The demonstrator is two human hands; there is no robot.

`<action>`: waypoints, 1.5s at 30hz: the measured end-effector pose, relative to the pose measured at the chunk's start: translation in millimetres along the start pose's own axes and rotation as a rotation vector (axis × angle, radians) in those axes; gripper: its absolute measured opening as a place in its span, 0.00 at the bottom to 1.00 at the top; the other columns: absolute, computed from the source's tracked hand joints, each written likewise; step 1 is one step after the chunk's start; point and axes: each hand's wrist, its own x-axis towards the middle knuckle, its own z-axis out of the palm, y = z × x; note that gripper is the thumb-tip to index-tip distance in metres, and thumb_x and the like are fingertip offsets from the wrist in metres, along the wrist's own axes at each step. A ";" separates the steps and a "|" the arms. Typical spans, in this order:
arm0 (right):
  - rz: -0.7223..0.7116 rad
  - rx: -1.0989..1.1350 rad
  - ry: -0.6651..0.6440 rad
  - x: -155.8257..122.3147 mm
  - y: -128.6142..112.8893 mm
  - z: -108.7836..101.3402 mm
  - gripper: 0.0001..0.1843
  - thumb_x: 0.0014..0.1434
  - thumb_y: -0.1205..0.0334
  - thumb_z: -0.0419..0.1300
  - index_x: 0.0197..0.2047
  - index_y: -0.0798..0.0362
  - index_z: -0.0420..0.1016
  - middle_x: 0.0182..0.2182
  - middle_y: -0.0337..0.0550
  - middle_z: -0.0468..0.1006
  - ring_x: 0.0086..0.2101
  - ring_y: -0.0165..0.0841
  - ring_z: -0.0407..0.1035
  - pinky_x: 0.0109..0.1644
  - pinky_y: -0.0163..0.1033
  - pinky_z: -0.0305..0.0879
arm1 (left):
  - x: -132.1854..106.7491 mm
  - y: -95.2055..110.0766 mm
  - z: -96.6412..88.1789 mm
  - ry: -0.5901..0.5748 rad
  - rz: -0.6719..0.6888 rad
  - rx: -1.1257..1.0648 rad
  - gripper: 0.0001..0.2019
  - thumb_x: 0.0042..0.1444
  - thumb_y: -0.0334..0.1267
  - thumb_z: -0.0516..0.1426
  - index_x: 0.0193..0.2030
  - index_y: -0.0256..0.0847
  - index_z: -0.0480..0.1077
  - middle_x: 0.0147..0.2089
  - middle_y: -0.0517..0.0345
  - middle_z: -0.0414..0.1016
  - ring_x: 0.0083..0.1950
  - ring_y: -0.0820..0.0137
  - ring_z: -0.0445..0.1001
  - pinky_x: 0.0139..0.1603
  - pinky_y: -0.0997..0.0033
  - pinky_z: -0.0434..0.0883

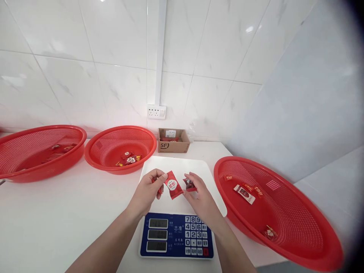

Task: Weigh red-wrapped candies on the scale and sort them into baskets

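Above the white weighing plate (159,167) of a digital scale, my left hand (148,189) pinches the upper left corner of a red candy packet (173,185) with a round white label. More red wrapper shows under its fingers, partly hidden. My right hand (200,193) holds a dark red candy packet (189,184) between thumb and fingers, and its thumb tip meets the lower right corner of the labelled packet. Between my forearms lies the scale's blue keypad panel (178,235); its displays are too dim to read.
Red mesh baskets with a few packets stand at the far left (42,172), left of centre (122,131) and right (227,201). Behind the scale sits a small cardboard box (174,147) with red packets inside. A tiled wall with a socket (156,112) closes off the back.
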 end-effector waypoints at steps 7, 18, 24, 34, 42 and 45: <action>0.030 0.058 -0.052 -7.0 -20.9 -3.3 0.19 0.58 0.48 0.55 0.49 0.47 0.72 0.46 0.45 0.75 0.50 0.40 0.66 0.53 0.48 0.61 | -0.5 11.0 2.4 -0.107 -0.012 0.163 0.15 0.50 0.50 0.58 0.27 0.40 0.66 0.21 0.66 0.61 0.22 0.77 0.58 0.20 0.79 0.57; 0.142 0.510 0.054 -7.4 -26.2 5.1 0.17 0.50 0.46 0.63 0.29 0.51 0.68 0.25 0.39 0.75 0.27 0.31 0.68 0.26 0.34 0.61 | -6.9 -5.7 10.9 -0.233 0.005 0.242 0.18 0.56 0.55 0.52 0.32 0.40 0.64 0.21 0.66 0.60 0.22 0.75 0.58 0.20 0.78 0.59; 0.123 0.442 0.021 -10.0 -24.4 0.9 0.19 0.55 0.43 0.57 0.29 0.51 0.70 0.26 0.41 0.75 0.27 0.31 0.67 0.27 0.34 0.60 | -5.7 -7.3 10.5 -0.192 -0.021 0.191 0.19 0.56 0.56 0.50 0.28 0.41 0.62 0.19 0.66 0.59 0.21 0.75 0.57 0.20 0.78 0.57; 0.123 0.288 0.013 -9.3 -21.3 -1.0 0.21 0.56 0.41 0.55 0.25 0.51 0.67 0.24 0.41 0.76 0.24 0.30 0.64 0.26 0.35 0.55 | -3.4 -7.1 9.1 -0.143 -0.023 0.172 0.19 0.56 0.54 0.51 0.25 0.41 0.59 0.19 0.66 0.60 0.21 0.76 0.57 0.20 0.78 0.56; 0.115 0.328 -0.069 -7.0 -23.0 -1.7 0.23 0.56 0.39 0.53 0.27 0.51 0.68 0.21 0.37 0.70 0.23 0.30 0.62 0.25 0.35 0.53 | -1.8 -5.3 10.7 -0.206 -0.038 0.169 0.18 0.56 0.54 0.50 0.26 0.41 0.60 0.19 0.66 0.59 0.22 0.75 0.56 0.20 0.78 0.56; 0.101 0.279 -0.045 -5.4 -21.4 -0.8 0.22 0.57 0.40 0.53 0.25 0.50 0.66 0.18 0.35 0.67 0.22 0.29 0.60 0.26 0.36 0.55 | -2.2 -5.7 12.7 -0.226 -0.050 0.161 0.18 0.56 0.54 0.51 0.26 0.41 0.60 0.19 0.66 0.59 0.22 0.75 0.57 0.20 0.78 0.56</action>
